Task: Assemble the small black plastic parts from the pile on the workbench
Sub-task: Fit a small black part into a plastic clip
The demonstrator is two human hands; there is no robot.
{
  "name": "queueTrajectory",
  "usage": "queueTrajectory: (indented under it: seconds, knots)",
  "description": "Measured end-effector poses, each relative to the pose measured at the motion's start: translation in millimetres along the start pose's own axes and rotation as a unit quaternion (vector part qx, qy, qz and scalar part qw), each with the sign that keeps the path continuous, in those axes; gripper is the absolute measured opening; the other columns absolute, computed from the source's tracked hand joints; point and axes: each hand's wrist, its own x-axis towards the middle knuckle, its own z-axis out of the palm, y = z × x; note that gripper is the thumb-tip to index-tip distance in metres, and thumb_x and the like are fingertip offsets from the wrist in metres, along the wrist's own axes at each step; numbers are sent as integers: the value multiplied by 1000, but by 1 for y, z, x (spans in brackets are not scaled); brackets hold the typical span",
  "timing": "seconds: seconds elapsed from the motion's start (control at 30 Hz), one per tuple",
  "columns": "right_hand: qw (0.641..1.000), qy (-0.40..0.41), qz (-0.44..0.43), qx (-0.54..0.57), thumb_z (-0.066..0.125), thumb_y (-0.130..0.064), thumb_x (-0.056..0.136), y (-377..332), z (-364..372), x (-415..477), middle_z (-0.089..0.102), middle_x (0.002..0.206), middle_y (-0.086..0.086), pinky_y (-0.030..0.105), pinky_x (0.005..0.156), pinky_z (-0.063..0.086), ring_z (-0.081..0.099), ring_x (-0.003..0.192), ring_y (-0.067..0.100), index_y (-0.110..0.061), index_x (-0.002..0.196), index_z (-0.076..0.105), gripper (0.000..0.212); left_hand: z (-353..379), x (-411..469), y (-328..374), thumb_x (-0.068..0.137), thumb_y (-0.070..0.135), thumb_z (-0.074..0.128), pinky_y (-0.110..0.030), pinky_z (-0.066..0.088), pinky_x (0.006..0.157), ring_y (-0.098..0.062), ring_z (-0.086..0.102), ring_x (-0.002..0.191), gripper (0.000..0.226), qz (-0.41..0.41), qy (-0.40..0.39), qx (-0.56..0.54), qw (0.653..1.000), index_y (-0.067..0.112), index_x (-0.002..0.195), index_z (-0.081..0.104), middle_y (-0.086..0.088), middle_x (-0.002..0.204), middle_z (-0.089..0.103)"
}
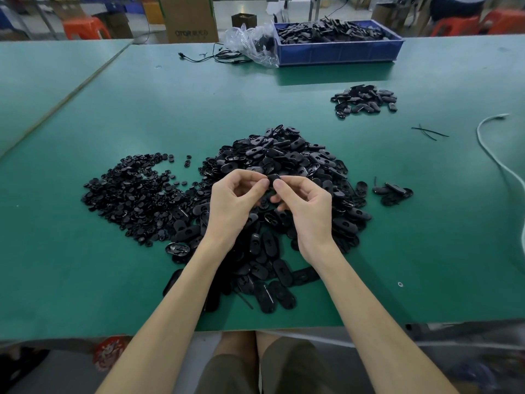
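Note:
A big pile of black oval plastic parts (287,163) lies in the middle of the green workbench (142,109). To its left spreads a pile of small round black parts (133,194). My left hand (233,200) and my right hand (304,203) meet above the oval pile. Both pinch one small black part (273,178) between thumbs and fingertips. My fingers hide most of that part.
A small heap of oval parts (365,100) lies at the back right, and a few more (393,192) sit right of the main pile. A blue bin (338,51) of black parts and a clear plastic bag (251,42) stand at the far edge. A white cable (491,155) curves along the right.

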Motion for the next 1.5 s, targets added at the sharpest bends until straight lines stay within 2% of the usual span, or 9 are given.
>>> queueTrajectory:
  seconds: [0.17, 0.33, 0.53, 0.67, 0.83, 0.97, 1.3, 1.5]
  knots:
    - [1000, -12, 19, 22, 76, -12, 94, -1, -2, 1, 76, 77, 3, 23, 65, 55, 69, 70, 12, -13, 100, 79, 6, -1, 1, -3, 87, 23, 84, -24, 55, 72, -12, 62, 76, 21, -4, 27, 5, 1000, 9, 96, 71, -11, 90, 72]
    - [999, -19, 25, 42, 75, -13, 96, -2, -4, 0, 77, 82, 4, 25, 66, 54, 68, 72, 13, -12, 103, 79, 8, 0, 0, 1, 91, 20, 79, -26, 58, 89, -14, 72, 99, 26, 2, 3, -7, 1000, 14, 115, 71, 0, 108, 75]
    - [998, -22, 33, 52, 72, -11, 98, -3, -4, 0, 77, 83, 4, 28, 68, 54, 71, 74, 14, -8, 104, 75, 7, 1, -1, 3, 96, 16, 72, -16, 54, 75, -8, 72, 80, 15, 10, -16, -5, 1000, 6, 108, 75, 0, 95, 79]
    - [998, -21, 37, 45, 70, -12, 100, -3, -3, -1, 78, 87, 6, 31, 69, 54, 71, 74, 16, -7, 105, 74, 8, 0, -1, 3, 95, 17, 74, -24, 57, 76, -14, 68, 75, 17, 0, -15, -18, 1000, 6, 108, 76, -6, 97, 78]
    - [998, -24, 30, 46, 67, -16, 102, -4, -3, -1, 78, 92, 10, 32, 69, 53, 68, 74, 18, -5, 108, 74, 14, -1, 0, 2, 95, 16, 74, -25, 57, 76, -14, 67, 74, 18, 3, -22, -28, 999, 5, 109, 75, -8, 98, 78]
    - [998, -23, 29, 45, 68, -16, 102, -4, -3, 0, 78, 91, 7, 31, 68, 53, 67, 73, 18, -9, 106, 74, 11, -1, 1, 2, 94, 19, 75, -25, 57, 77, -14, 66, 74, 19, 3, -23, -25, 999, 6, 108, 75, -9, 97, 77]
    - [998, -22, 33, 40, 69, -17, 101, -3, -4, 1, 78, 91, 7, 32, 70, 53, 67, 74, 16, -9, 107, 74, 11, 1, 3, -2, 98, 22, 71, -20, 55, 75, -8, 66, 72, 15, -6, -30, -8, 1000, 10, 106, 75, 7, 81, 74]
    - [998, -21, 31, 45, 68, -18, 102, -3, -4, 1, 78, 89, 7, 31, 68, 52, 66, 72, 14, -7, 108, 74, 13, 0, 2, -1, 98, 22, 70, -16, 54, 76, -7, 68, 77, 12, -18, -42, -20, 999, 15, 105, 77, 4, 85, 77]
